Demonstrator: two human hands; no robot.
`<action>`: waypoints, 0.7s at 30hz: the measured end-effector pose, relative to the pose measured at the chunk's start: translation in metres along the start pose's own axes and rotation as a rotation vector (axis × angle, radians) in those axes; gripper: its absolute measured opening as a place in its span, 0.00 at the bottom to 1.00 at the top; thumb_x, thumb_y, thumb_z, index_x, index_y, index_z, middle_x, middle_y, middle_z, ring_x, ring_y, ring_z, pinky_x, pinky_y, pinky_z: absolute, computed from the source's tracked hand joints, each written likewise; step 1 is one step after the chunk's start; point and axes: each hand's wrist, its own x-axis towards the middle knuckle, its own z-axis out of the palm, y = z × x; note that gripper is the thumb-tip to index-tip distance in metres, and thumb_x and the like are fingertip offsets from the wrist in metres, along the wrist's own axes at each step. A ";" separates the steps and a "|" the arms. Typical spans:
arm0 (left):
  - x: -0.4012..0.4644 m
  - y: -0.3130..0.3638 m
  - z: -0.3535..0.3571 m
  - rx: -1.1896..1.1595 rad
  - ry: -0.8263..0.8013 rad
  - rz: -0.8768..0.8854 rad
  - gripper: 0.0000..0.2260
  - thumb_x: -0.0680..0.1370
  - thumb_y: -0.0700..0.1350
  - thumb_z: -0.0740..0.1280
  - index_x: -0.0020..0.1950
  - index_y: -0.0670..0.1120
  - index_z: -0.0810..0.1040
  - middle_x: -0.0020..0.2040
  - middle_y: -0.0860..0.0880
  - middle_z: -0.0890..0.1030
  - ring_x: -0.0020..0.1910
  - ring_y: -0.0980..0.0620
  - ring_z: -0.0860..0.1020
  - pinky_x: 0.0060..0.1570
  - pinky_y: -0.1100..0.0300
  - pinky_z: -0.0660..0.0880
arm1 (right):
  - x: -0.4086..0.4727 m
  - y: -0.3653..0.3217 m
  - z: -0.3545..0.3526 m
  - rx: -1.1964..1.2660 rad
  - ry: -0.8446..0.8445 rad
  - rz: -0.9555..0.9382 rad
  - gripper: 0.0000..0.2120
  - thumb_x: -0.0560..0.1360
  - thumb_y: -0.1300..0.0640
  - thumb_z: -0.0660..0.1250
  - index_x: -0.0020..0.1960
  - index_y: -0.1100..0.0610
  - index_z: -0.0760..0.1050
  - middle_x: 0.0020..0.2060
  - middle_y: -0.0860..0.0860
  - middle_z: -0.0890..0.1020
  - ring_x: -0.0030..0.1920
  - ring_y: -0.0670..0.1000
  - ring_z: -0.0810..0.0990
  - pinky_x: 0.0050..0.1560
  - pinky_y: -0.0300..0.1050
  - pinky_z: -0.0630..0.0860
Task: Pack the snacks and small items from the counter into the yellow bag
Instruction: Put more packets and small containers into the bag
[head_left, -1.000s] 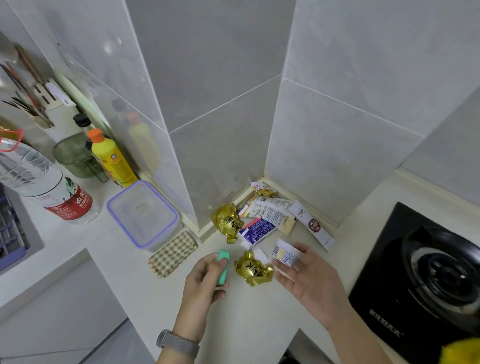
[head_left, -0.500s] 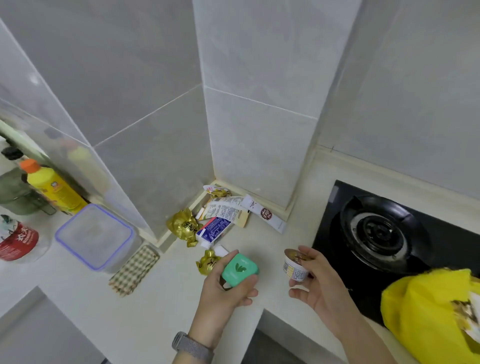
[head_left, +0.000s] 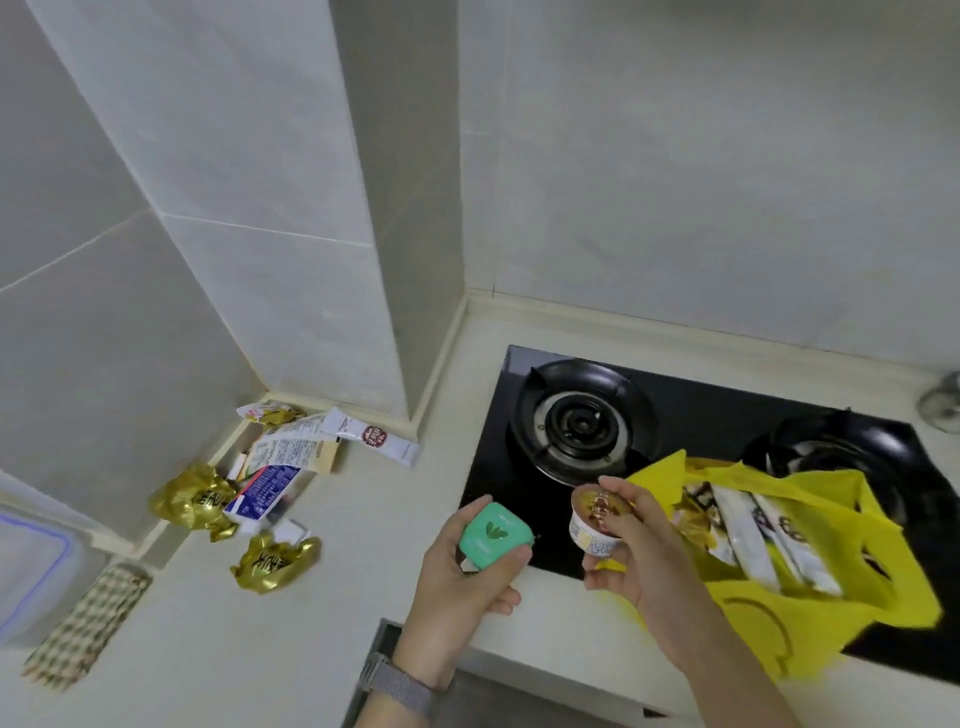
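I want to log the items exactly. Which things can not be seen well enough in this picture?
Head view only:
- Yellow bag: contents partly hidden by its folds; packets inside blurred.
- Small cup: label too small to read; right hand fingers cover its side.
- Green case: underside hidden by left hand.
- Plastic container: cut off by the left edge.
- Corner packets: overlapping, print unreadable.

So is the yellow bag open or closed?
Open. The bag lies on the stove with its mouth spread wide, and packets show inside.
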 end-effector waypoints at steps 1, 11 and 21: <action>0.000 -0.001 0.015 0.004 -0.029 0.001 0.24 0.70 0.38 0.73 0.63 0.54 0.73 0.47 0.46 0.78 0.26 0.54 0.76 0.34 0.59 0.79 | -0.003 -0.004 -0.015 -0.004 0.025 -0.019 0.13 0.78 0.65 0.59 0.56 0.51 0.75 0.46 0.61 0.78 0.31 0.55 0.76 0.31 0.49 0.77; -0.010 -0.027 0.148 0.018 -0.253 0.007 0.26 0.70 0.35 0.72 0.63 0.55 0.73 0.47 0.45 0.76 0.30 0.53 0.75 0.37 0.58 0.78 | -0.036 -0.016 -0.160 0.027 0.286 -0.066 0.13 0.78 0.66 0.59 0.58 0.52 0.73 0.53 0.59 0.77 0.31 0.55 0.76 0.29 0.46 0.77; 0.000 -0.055 0.215 0.134 -0.320 -0.174 0.20 0.76 0.36 0.64 0.62 0.58 0.72 0.55 0.46 0.77 0.30 0.50 0.80 0.34 0.58 0.78 | -0.040 -0.004 -0.226 0.003 0.367 0.057 0.14 0.77 0.68 0.61 0.60 0.56 0.71 0.51 0.61 0.77 0.34 0.57 0.79 0.36 0.49 0.76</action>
